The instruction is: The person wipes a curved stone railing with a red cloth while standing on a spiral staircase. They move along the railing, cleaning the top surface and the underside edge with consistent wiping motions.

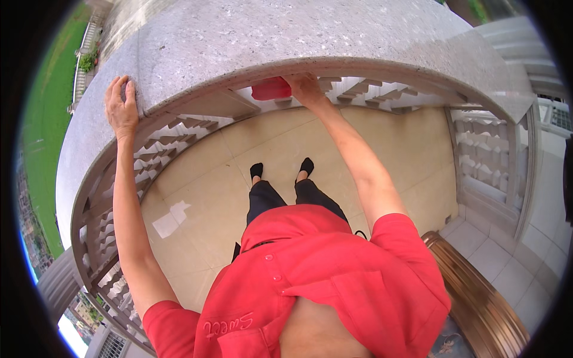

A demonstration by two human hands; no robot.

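Observation:
My left hand [121, 107] rests on top of the speckled grey stone coping [277, 36] of a curved balcony balustrade, near its inner edge and beside a joint line. Nothing is held in it. Lower than the coping's inner rim, my right hand [305, 88] grips a red cloth [271, 88]. Its fingertips are hidden beneath the rim. The cloth hangs in front of the pale balusters [358, 89], close to the coping's underside; whether it touches the stone I cannot tell.
Beige floor tiles [210, 179] lie under my feet, with a pale patch [171, 219] at left. A side balustrade [485, 156] closes off the right. Brown metallic panelling [479, 295] stands behind me at lower right. Beyond the coping, green ground [49, 134] lies far below.

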